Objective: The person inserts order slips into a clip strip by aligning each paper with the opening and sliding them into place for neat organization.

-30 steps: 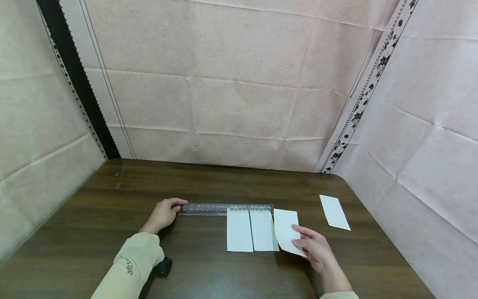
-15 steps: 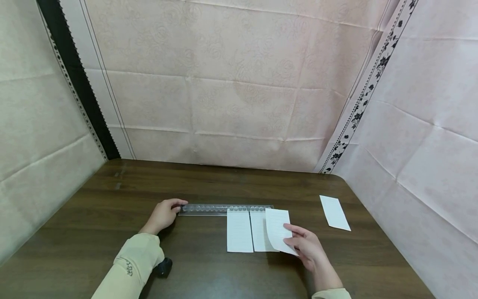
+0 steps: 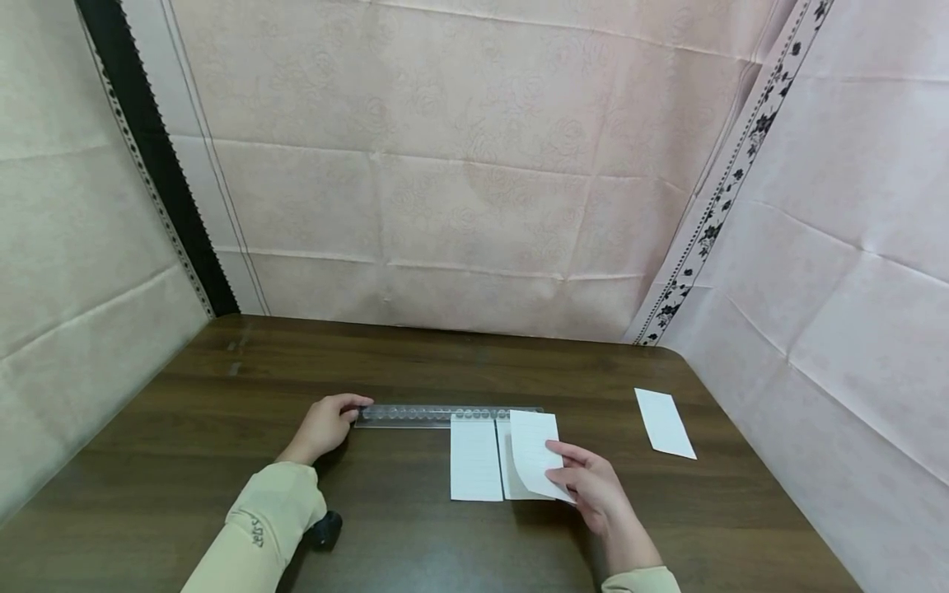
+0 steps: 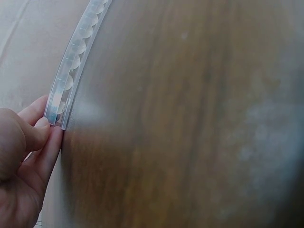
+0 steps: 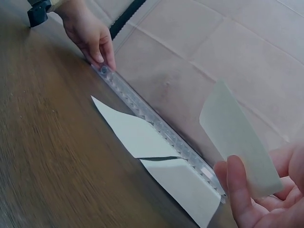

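A clear plastic strip with a row of round bumps lies across the table. My left hand pinches its left end between thumb and fingers, as the left wrist view also shows. Two lined paper cards lie side by side with their top edges at the strip: the left card is in full view, the other card partly covered. Above that second one, my right hand holds a third lined card by its right edge. This held card is bent and raised off the table in the right wrist view.
Another white card lies apart on the right of the brown wooden table. Pale patterned cloth hangs behind and on both sides of the table. A black device sits at the left wrist.
My right hand has carried its card leftward, so it now overlaps more of the second card. The left hand and the strip have stayed in place.
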{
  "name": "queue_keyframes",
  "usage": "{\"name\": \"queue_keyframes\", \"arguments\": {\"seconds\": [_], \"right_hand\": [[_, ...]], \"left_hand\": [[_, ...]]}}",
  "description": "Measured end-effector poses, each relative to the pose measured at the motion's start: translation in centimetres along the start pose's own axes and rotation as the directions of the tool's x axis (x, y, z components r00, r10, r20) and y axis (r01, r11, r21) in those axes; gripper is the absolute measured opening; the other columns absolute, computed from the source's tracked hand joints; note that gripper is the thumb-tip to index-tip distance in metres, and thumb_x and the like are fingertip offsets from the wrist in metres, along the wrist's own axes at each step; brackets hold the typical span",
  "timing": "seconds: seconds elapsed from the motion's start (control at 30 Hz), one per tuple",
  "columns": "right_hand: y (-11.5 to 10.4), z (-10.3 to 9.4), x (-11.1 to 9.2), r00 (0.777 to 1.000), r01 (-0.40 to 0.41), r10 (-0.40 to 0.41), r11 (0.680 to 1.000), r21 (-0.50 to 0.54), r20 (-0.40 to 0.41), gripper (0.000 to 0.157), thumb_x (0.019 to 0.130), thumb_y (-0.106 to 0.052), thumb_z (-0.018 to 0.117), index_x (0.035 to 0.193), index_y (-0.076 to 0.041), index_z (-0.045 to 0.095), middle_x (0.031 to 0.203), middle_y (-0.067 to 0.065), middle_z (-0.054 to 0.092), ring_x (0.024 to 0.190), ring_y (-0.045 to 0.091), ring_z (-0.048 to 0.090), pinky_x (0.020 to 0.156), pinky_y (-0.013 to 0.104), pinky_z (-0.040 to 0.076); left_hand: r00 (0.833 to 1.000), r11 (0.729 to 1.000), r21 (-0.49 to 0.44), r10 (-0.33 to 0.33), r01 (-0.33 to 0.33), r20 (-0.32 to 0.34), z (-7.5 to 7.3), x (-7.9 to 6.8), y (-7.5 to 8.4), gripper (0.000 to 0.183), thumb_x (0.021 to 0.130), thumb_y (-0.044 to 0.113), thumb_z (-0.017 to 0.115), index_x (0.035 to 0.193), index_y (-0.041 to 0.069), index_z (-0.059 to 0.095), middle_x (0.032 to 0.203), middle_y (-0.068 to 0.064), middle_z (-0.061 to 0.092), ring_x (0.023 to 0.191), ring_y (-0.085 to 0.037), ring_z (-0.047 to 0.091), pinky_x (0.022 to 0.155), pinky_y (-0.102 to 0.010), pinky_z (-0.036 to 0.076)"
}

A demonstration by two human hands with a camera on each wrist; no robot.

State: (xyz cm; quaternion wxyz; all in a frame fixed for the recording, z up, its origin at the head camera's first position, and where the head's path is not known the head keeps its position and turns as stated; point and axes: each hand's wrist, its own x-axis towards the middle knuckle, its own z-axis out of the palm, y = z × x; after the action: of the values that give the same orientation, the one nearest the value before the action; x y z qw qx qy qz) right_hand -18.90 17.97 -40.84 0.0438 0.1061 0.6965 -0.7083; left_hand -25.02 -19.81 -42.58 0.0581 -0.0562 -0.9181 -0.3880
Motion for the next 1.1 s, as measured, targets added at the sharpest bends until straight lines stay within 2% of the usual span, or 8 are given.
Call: {"name": "queue_keyframes", "arguments": {"seconds": [0.2,0.4,0.67,0.8,1.1], "right_hand": [[0.3,0.5,0.0,0.999,-0.005,0.005,1.0,0.001,0.033,0.045,0.075,0.014,0.062,0.119,0.009,0.057,0.097,0.011,0.065,0.078,0.018,0.059,0.065,0.029,0.051],[0.2,1.2,0.0,0.998,0.002,-0.002,1.0,0.008,0.063,0.045,0.075,0.013,0.064,0.12,0.009,0.057,0.098,0.011,0.065,0.077,0.016,0.059,0.064,0.026,0.05],[0.0,2.1,0.0,0.998,-0.029,0.031,0.999,-0.032,0.062,0.044,0.077,0.01,0.066,0.121,0.005,0.059,0.099,0.01,0.064,0.077,0.016,0.057,0.063,0.024,0.048],[0.2,2.6,0.1,0.995,-0.013,0.014,1.0,-0.01,0.094,0.045,0.077,0.012,0.065,0.122,0.007,0.057,0.103,0.013,0.063,0.08,0.017,0.058,0.068,0.027,0.052],[0.1,3.5,0.2,0.99,-0.006,0.007,1.0,-0.006,0.138,0.047,0.078,0.011,0.064,0.124,0.008,0.055,0.104,0.012,0.063,0.081,0.015,0.059,0.07,0.026,0.052]], "left_hand": [[1.0,1.0,0.011,0.015,-0.015,0.003,0.1,-0.2,0.1,0.027,0.091,-0.005,0.051,0.111,0.004,0.067,0.116,-0.018,0.061,0.104,-0.033,0.057,0.08,-0.045,0.046],[1.0,1.0,0.01,0.025,-0.025,-0.005,0.1,-0.3,0.1,0.027,0.091,-0.005,0.052,0.11,0.004,0.067,0.115,-0.018,0.061,0.105,-0.034,0.056,0.082,-0.048,0.046],[0.999,0.999,0.008,0.034,-0.034,-0.009,0.0,-0.2,-0.1,0.027,0.09,-0.005,0.052,0.11,0.005,0.068,0.115,-0.018,0.062,0.087,-0.024,0.058,0.069,-0.036,0.043],[0.999,0.999,0.013,0.04,-0.04,-0.015,-0.1,0.0,-0.3,0.026,0.09,-0.005,0.053,0.11,0.005,0.068,0.114,-0.018,0.062,0.091,-0.025,0.059,0.07,-0.036,0.043],[0.999,0.999,0.011,0.033,-0.033,-0.008,-0.2,0.1,-0.1,0.026,0.091,-0.005,0.052,0.111,0.005,0.067,0.115,-0.018,0.061,0.098,-0.029,0.059,0.076,-0.042,0.047]]}}
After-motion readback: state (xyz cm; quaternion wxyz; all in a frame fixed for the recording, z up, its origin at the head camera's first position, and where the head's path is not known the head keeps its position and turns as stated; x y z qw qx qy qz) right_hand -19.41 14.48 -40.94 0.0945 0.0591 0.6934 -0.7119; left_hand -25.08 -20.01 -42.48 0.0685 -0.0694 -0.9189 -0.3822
